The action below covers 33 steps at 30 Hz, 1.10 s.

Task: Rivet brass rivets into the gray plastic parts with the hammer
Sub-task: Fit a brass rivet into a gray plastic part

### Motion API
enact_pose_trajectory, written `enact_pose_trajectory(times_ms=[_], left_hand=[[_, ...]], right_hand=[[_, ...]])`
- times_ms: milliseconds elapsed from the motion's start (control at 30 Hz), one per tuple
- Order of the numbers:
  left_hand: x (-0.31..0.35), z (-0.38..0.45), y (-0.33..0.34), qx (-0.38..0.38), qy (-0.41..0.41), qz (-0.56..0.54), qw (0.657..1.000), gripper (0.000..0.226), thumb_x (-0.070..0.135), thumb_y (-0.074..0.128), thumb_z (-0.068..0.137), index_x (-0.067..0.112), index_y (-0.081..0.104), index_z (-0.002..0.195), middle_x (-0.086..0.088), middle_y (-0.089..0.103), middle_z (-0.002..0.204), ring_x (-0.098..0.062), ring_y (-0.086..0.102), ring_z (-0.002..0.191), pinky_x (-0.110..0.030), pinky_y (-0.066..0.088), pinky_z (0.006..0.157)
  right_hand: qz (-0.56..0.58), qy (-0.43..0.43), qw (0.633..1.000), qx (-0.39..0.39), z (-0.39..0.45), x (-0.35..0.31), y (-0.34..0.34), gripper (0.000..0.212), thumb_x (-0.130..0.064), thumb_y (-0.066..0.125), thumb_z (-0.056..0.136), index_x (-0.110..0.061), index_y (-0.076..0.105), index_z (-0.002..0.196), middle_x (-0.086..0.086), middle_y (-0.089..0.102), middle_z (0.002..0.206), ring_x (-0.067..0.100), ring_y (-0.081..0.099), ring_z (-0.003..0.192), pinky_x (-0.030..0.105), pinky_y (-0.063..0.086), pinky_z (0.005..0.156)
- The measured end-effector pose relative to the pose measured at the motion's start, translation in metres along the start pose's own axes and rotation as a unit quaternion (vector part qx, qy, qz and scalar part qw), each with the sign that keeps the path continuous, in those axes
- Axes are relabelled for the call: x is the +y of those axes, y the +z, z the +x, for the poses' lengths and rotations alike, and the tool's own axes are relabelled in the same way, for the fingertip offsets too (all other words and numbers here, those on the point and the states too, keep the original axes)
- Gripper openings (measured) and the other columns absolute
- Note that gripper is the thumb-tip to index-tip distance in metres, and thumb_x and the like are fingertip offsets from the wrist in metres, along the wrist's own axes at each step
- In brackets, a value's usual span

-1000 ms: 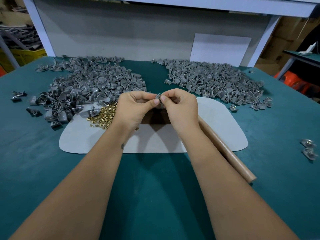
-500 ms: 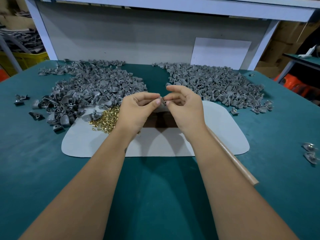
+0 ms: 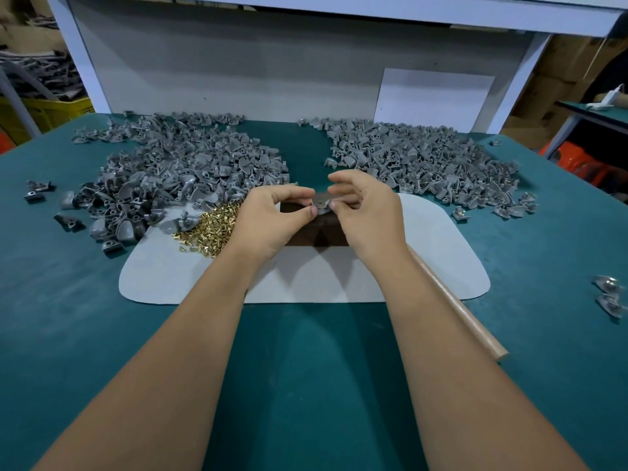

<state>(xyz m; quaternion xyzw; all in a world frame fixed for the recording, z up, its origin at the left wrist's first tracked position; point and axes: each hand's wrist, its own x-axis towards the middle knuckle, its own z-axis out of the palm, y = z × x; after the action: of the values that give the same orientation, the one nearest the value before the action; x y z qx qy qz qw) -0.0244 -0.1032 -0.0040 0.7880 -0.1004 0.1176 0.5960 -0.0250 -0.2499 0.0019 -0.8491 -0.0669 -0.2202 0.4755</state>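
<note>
Fingers of left hand & right hand pinch one gray part w/ rivet; seat it straight before grabbing hammer.

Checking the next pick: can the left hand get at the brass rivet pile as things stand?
Probably yes. The brass rivet pile lies uncovered on the pale mat, just left of the left hand, with nothing between them. But that hand is now helping the right hand pinch a gray part, so it must let go first.
</note>
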Motion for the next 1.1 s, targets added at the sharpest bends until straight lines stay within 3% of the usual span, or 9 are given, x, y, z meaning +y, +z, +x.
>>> enact_pose_trajectory(times_ms=[100,233,333,533,733,800,900,1000,1100], left_hand=[[0.000,0.000,0.000,0.006,0.018,0.027,0.999,0.015,0.009,0.077,0.082,0.018,0.074,0.094,0.009,0.069,0.083,0.017,0.057,0.079,-0.001,0.042,0.080],[-0.001,0.000,0.002,0.044,0.040,0.071,0.996,0.013,0.014,0.081,0.078,0.024,0.074,0.083,0.011,0.066,0.083,0.010,0.057,0.084,-0.002,0.040,0.076],[0.001,-0.002,0.003,0.048,0.054,0.079,0.994,0.016,0.014,0.080,0.078,0.027,0.072,0.078,0.013,0.063,0.085,0.019,0.054,0.080,0.002,0.036,0.069],[0.008,-0.005,0.002,0.041,-0.021,-0.039,0.998,0.029,0.005,0.056,0.087,0.024,0.075,0.076,0.002,0.076,0.076,-0.007,0.070,0.081,-0.023,0.054,0.081],[0.007,-0.002,0.001,0.080,-0.041,-0.046,0.995,0.027,0.006,0.055,0.087,0.023,0.075,0.079,0.004,0.075,0.076,-0.007,0.068,0.082,-0.032,0.055,0.087],[0.003,0.000,0.000,0.082,-0.022,-0.016,0.996,0.020,0.008,0.061,0.088,0.023,0.074,0.094,0.006,0.074,0.087,-0.001,0.066,0.088,-0.027,0.053,0.090],[0.000,-0.001,0.000,0.025,0.026,0.002,0.999,0.026,0.003,0.069,0.086,0.015,0.073,0.109,0.009,0.071,0.096,0.012,0.063,0.086,-0.007,0.047,0.082],[-0.002,0.001,0.001,0.023,0.051,0.042,0.998,0.021,0.005,0.072,0.085,0.014,0.075,0.104,0.004,0.069,0.096,0.004,0.062,0.088,-0.005,0.044,0.082],[-0.003,0.003,0.001,0.035,0.046,0.039,0.998,0.019,0.006,0.073,0.085,0.012,0.075,0.103,-0.002,0.068,0.100,0.004,0.059,0.087,-0.002,0.041,0.080]], right_hand=[[-0.017,-0.016,0.999,0.024,-0.001,0.001,0.000,0.035,0.003,0.064,0.082,-0.021,0.066,0.108,-0.008,0.063,0.103,0.001,0.063,0.079,0.020,0.050,0.079],[-0.068,-0.046,0.996,0.035,-0.006,-0.002,0.001,0.022,-0.003,0.057,0.074,-0.022,0.063,0.082,-0.009,0.060,0.081,0.009,0.057,0.075,0.032,0.051,0.070],[-0.054,-0.037,0.998,-0.011,-0.008,-0.004,0.001,0.019,-0.014,0.055,0.067,-0.027,0.059,0.080,-0.011,0.061,0.074,0.014,0.057,0.082,0.036,0.051,0.072],[-0.086,-0.052,0.995,-0.011,-0.006,0.001,0.002,0.019,-0.022,0.068,0.074,-0.027,0.058,0.090,-0.016,0.061,0.080,0.011,0.053,0.089,0.034,0.048,0.080],[-0.064,-0.026,0.998,-0.002,-0.005,-0.003,0.003,0.026,-0.015,0.067,0.076,-0.032,0.054,0.089,-0.015,0.061,0.078,0.015,0.057,0.089,0.039,0.048,0.083],[-0.050,-0.019,0.999,-0.001,-0.005,-0.003,0.002,0.028,-0.013,0.066,0.076,-0.034,0.053,0.090,-0.015,0.063,0.079,0.015,0.058,0.090,0.039,0.047,0.085],[-0.033,-0.015,0.999,-0.014,-0.005,-0.002,0.001,0.029,-0.010,0.064,0.077,-0.032,0.055,0.094,-0.015,0.067,0.081,0.015,0.059,0.096,0.040,0.046,0.090],[-0.020,-0.017,0.999,-0.034,-0.004,-0.001,0.000,0.029,-0.009,0.064,0.080,-0.026,0.060,0.102,-0.014,0.070,0.086,0.013,0.060,0.101,0.032,0.044,0.095],[0.003,-0.004,0.999,-0.040,-0.003,-0.003,-0.003,0.029,-0.003,0.057,0.085,-0.022,0.065,0.106,-0.011,0.070,0.090,0.005,0.061,0.096,0.008,0.041,0.084]])
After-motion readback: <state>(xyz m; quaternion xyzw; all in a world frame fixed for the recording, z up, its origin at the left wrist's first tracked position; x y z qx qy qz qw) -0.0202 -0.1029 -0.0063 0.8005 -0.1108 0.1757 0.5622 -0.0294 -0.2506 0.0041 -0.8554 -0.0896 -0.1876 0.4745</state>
